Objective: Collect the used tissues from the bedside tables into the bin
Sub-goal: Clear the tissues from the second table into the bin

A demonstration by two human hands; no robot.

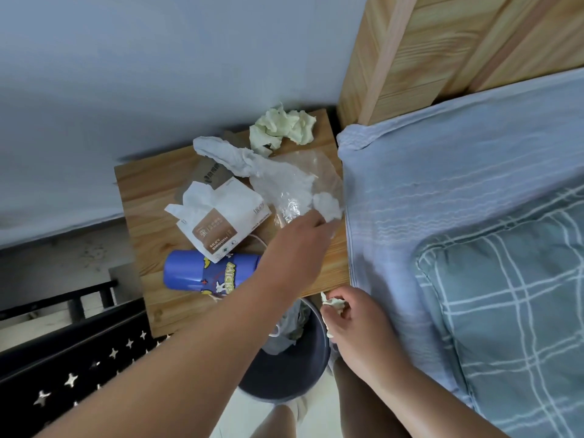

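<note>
Reaching over the tabletop (148,197), the left hand (298,240) touches a white tissue (327,206) mid-frame, its fingers' grip unclear; the right hand (355,324) curls its fingers round a crumpled tissue (334,303) above the bin (284,377).

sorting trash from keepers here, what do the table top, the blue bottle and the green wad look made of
Table top: wood or wood-look laminate, matte; grain lines show. Blue bottle: painted metal or hard plastic, glossy; smooth highlights. Green wad: probably paper tissue, matte; crumpled into soft folds.
</note>
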